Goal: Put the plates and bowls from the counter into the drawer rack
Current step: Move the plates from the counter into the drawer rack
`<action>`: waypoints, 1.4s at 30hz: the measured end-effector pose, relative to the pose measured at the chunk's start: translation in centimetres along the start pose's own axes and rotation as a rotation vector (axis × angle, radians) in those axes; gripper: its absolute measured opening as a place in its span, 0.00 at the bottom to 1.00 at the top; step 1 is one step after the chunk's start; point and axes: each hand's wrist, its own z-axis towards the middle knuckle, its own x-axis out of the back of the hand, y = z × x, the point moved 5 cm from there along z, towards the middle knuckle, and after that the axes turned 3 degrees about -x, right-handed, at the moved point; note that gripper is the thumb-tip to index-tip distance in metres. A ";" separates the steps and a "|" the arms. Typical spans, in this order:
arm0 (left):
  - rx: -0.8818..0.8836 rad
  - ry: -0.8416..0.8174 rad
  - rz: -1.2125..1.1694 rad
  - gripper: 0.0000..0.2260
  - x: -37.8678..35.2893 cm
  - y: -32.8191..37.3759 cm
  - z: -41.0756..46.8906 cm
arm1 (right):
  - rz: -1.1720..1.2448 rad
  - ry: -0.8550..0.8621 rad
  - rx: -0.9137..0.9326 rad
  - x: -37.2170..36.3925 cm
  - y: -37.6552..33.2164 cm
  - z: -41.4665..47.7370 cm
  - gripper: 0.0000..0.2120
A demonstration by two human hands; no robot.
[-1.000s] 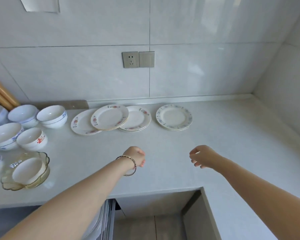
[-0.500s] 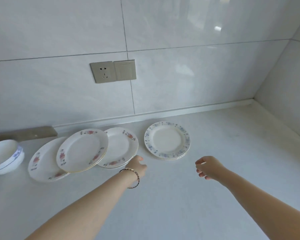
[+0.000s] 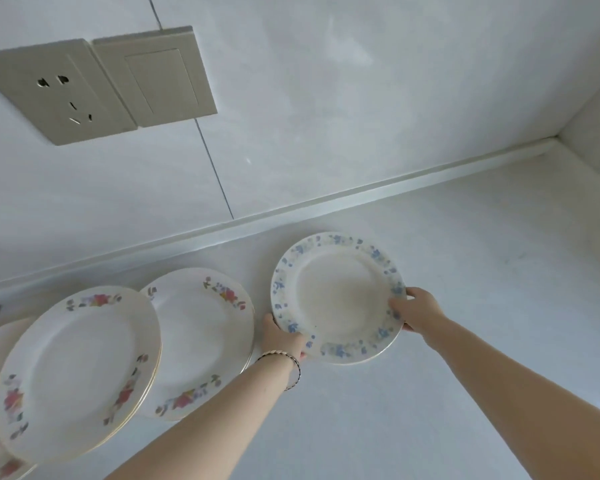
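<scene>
- Red-flowered plates lie overlapped by the worktop's back edge, not yet moved.
- Left hand grips the blue plate at its left rim.
- Right hand grips its right rim.
- Drawer rack is not in view; most work seems left.

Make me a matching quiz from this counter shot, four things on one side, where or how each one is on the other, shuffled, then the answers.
Things:
1. blue-rimmed plate
2. left hand
3. wall socket
4. red-flowered plate

Places or states:
A. on the wall, beside a switch
B. gripped at both edges by two hands
C. wearing a bracelet at the wrist
D. partly covered by another flowered plate

Pairs: 1-B, 2-C, 3-A, 4-D
</scene>
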 end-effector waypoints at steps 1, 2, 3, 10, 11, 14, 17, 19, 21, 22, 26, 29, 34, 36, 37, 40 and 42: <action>0.000 -0.018 -0.044 0.16 0.1 -0.1 0.1 | 0.042 -0.003 -0.008 0.0 0.1 0.1 0.16; 0.005 -0.037 -0.077 0.16 0.1 -0.1 0.1 | 0.067 0.000 -0.008 0.1 0.2 0.2 0.16; 0.005 -0.049 -0.089 0.17 0.2 -0.1 0.1 | 0.079 0.000 -0.001 0.2 0.3 0.1 0.16; -0.068 -0.106 0.030 0.18 1.1 -0.3 -3.3 | 0.200 -0.027 0.048 1.6 4.3 -3.0 0.12; -0.093 -0.112 0.054 0.19 1.2 -0.4 -4.5 | 0.233 -0.039 0.059 2.2 5.1 -4.0 0.11; -0.156 -0.124 0.087 0.21 1.9 -1.5 -8.4 | 0.289 -0.067 0.110 4.4 7.0 -7.6 0.11; -0.186 -0.142 0.068 0.21 2.2 -3.6 -13.2 | 0.273 -0.096 0.195 6.8 9.0 -11.7 0.11; -0.209 -0.129 0.061 0.21 2.6 -5.4 -17.0 | 0.255 -0.117 0.244 8.1 10.9 -14.7 0.11; -0.224 -0.108 0.036 0.21 3.3 -7.8 -21.0 | 0.230 -0.135 0.286 9.1 12.9 -18.0 0.10; -0.226 -0.096 0.017 0.21 3.8 -9.1 -23.1 | 0.219 -0.143 0.299 9.5 14.0 -19.7 0.09; -0.216 -0.058 -0.048 0.21 6.9 -14.7 -30.8 | 0.160 -0.184 0.332 9.9 18.5 -26.2 0.08; -0.192 -0.029 -0.076 0.21 10.3 -19.2 -35.3 | 0.121 -0.232 0.340 8.8 21.7 -30.7 0.07; -0.163 0.048 -0.109 0.21 17.3 -26.5 -40.8 | 0.081 -0.360 0.299 3.7 26.7 -36.9 0.10; -0.140 0.065 -0.111 0.20 20.4 -29.2 -42.1 | 0.057 -0.401 0.283 0.9 28.6 -39.0 0.11; -0.122 0.078 -0.118 0.20 22.0 -30.7 -42.6 | 0.044 -0.429 0.278 -0.7 29.4 -40.1 0.11; -0.077 0.128 -0.175 0.20 27.5 -34.9 -43.9 | -0.006 -0.508 0.259 -5.7 32.1 -43.8 0.11; -0.062 0.143 -0.189 0.19 31.3 -37.4 -44.6 | -0.038 -0.537 0.240 -9.2 33.8 -46.0 0.11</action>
